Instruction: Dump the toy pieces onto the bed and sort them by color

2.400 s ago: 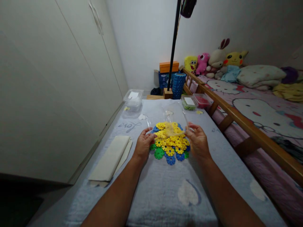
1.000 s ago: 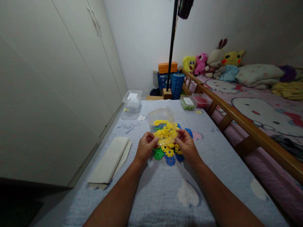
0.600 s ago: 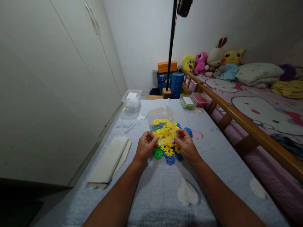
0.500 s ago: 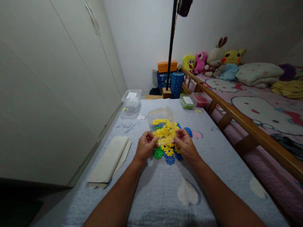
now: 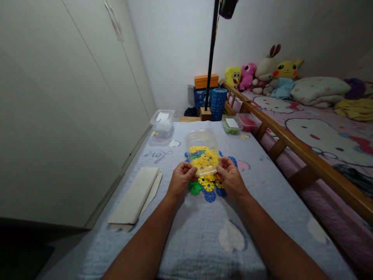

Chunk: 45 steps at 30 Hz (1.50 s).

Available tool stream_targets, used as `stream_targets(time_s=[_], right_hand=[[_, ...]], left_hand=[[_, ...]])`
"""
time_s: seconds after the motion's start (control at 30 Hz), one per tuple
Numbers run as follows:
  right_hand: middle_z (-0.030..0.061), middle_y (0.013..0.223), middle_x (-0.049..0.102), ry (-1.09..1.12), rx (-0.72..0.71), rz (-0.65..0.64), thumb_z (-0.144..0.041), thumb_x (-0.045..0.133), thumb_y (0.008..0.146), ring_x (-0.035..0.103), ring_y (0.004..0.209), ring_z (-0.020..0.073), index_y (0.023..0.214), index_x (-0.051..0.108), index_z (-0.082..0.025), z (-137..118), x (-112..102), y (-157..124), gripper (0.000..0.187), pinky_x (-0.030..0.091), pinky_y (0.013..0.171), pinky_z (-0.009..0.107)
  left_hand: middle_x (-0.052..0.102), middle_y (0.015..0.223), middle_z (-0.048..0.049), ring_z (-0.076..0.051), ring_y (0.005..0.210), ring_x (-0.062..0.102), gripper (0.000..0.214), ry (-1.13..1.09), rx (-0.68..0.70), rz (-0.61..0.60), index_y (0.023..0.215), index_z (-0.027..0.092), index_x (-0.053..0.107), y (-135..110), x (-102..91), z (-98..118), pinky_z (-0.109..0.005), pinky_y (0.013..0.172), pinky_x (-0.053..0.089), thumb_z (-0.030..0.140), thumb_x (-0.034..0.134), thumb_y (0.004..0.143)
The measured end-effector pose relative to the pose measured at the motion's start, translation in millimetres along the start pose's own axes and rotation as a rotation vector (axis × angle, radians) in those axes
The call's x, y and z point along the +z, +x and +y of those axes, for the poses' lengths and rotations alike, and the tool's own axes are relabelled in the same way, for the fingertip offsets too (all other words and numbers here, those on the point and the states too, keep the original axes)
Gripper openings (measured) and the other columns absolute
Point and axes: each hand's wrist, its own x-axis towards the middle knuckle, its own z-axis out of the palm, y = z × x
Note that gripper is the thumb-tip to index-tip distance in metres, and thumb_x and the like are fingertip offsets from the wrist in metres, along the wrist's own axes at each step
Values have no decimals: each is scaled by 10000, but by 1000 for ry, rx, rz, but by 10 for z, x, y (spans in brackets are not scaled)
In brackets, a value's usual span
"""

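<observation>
Both of my hands grip a clear plastic container (image 5: 202, 137) by its near corners, tilted above a pile of notched plastic discs. My left hand (image 5: 183, 178) is closed on the near left corner, thumb on top. On the near right corner, my right hand (image 5: 231, 179) pinches in the same way. Yellow discs (image 5: 205, 158) show in or through the clear plastic; I cannot tell which lie inside. Below the near edge, a green disc (image 5: 195, 188) and a blue disc (image 5: 210, 195) rest on the cloth.
Stacked clear containers (image 5: 162, 121) stand at the far left, and a box of green pieces (image 5: 232, 125) beside a box of red pieces (image 5: 247, 122) at the far right. Folded pale sheets (image 5: 135, 196) lie left. A wooden bed rail (image 5: 279, 140) borders the table's right.
The container has shifted slightly right and away from me, with both hands still on it. More of the discs at its left side now show.
</observation>
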Motion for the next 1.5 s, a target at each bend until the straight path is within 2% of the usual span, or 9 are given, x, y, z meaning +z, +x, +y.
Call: stream_targets(time_s=[0.13, 0.47, 0.7, 0.87, 0.97, 1.3, 1.5], right_hand=[[-61, 833, 533, 23, -4, 22, -284, 806, 632, 555, 688, 90, 953, 575, -265, 3, -11, 15, 396, 533, 611, 194], [-74, 805, 506, 16, -9, 15, -276, 805, 631, 528, 661, 78, 965, 576, -265, -12, 29, -29, 405, 531, 605, 187], [-82, 787, 536, -23, 3, 0, -301, 812, 641, 573, 622, 77, 966, 562, -260, -56, 30, -43, 412, 544, 616, 208], [-80, 687, 580, -91, 31, -52, -388, 818, 686, 558, 511, 83, 850, 519, -240, -68, 20, -67, 372, 509, 497, 209], [-58, 641, 620, -111, 64, -77, -463, 818, 701, 587, 510, 109, 814, 497, -237, -70, 15, -77, 409, 474, 430, 198], [-56, 623, 630, -115, 32, -55, -469, 836, 689, 580, 478, 91, 812, 496, -227, -77, 24, -97, 435, 470, 444, 181], [-65, 619, 625, -106, 36, -40, -449, 841, 671, 595, 474, 96, 793, 496, -228, -60, 1, -80, 427, 451, 426, 176]], left_hand=[[672, 653, 23, -131, 602, 682, 554, -54, -63, -48, 786, 194, 516, -22, 43, -7, -216, 586, 536, 481, 921, 541], [638, 614, 43, -117, 547, 672, 502, -13, -35, 5, 768, 192, 488, -26, 52, -60, -179, 522, 499, 444, 889, 601], [645, 641, 39, -129, 568, 686, 515, -10, -24, 13, 785, 195, 479, -27, 40, -47, -199, 542, 520, 442, 891, 599], [641, 667, 40, -129, 568, 680, 510, -23, 5, 32, 802, 195, 494, -30, 25, -27, -216, 562, 535, 434, 895, 594], [619, 654, 49, -132, 564, 680, 514, -21, 2, 27, 797, 197, 487, -33, 33, -23, -216, 548, 529, 438, 891, 592], [609, 634, 69, -107, 531, 659, 467, 13, 8, 10, 788, 203, 453, -58, 70, -20, -192, 521, 502, 406, 848, 645], [608, 638, 65, -105, 530, 654, 474, 3, 12, 7, 780, 201, 459, -51, 70, -26, -191, 523, 506, 410, 858, 631]])
